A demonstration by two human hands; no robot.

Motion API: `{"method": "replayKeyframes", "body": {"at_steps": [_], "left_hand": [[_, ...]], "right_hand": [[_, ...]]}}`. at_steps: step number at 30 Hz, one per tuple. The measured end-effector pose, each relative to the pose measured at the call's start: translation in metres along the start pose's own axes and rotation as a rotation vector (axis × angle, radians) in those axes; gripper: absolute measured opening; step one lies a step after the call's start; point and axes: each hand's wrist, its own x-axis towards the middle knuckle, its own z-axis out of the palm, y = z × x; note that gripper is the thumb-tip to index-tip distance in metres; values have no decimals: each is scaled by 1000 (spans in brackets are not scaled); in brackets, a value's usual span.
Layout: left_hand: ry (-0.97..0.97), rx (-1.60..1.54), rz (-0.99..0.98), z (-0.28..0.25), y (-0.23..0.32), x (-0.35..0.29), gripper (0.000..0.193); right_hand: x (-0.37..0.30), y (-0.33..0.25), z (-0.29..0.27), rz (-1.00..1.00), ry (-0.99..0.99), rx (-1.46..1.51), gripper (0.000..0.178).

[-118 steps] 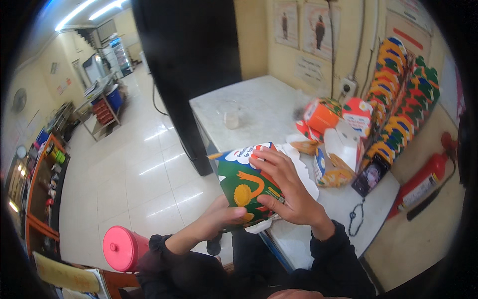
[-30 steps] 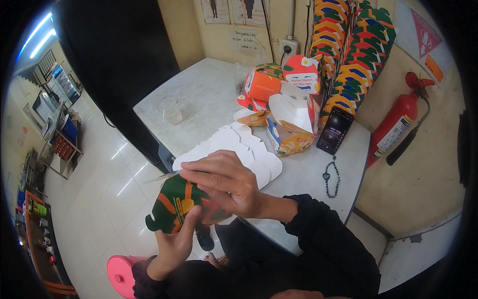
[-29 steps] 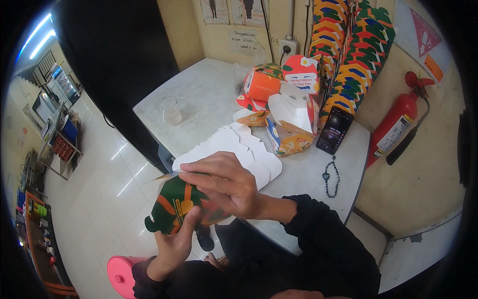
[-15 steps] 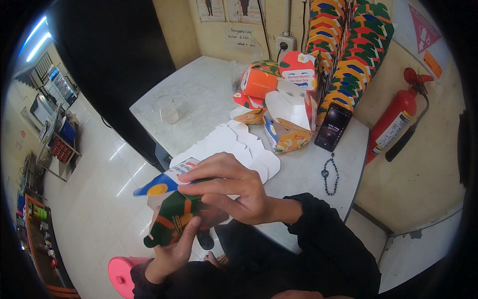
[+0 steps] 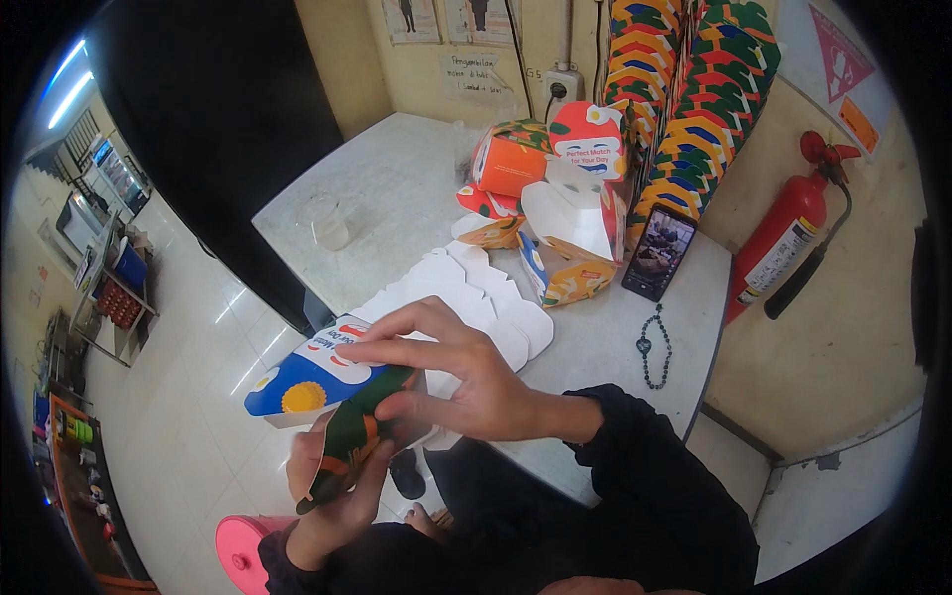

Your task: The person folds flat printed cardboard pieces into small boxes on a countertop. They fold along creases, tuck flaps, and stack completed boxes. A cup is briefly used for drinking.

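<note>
A paper food box [image 5: 288, 392] with blue, white and dark green printed panels is in both my hands, off the near left edge of the table. My left hand [image 5: 342, 516] grips its green side from below, thumb in front and fingers behind. Over the top comes my right hand [image 5: 461, 382], fingers lying across the white and blue panel and thumb against the green one. Beyond my right hand lie several overlapping flat white box blanks [image 5: 431, 283]. The box's inside is mostly hidden.
Made-up boxes [image 5: 570, 223] sit in a cluster at the table's back, before tall nested stacks of printed boxes [image 5: 709, 129]. A phone [image 5: 659, 253] with a beaded strap [image 5: 654, 347] leans there. A clear cup [image 5: 329, 233], a fire extinguisher [image 5: 788, 238] and a pink bin [image 5: 238, 545] surround.
The box has turned in my hands, so its blue and white panel shows more and its green side less. My left fingers have come round the green side. The phone's picture differs.
</note>
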Motion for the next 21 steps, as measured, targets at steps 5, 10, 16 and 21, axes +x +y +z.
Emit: {"method": "replayKeyframes", "body": {"at_steps": [5, 10, 16, 21], "left_hand": [[148, -419, -245, 7, 11, 5, 36], [40, -356, -365, 2, -1, 2, 35], [59, -251, -298, 0, -9, -4, 22], [66, -370, -436, 6, 5, 17, 23]], "right_hand": [[3, 0, -8, 45, -132, 118, 37], [0, 2, -6, 51, -97, 122, 32], [1, 4, -1, 10, -31, 50, 24], [6, 11, -18, 76, -95, -48, 24]]}}
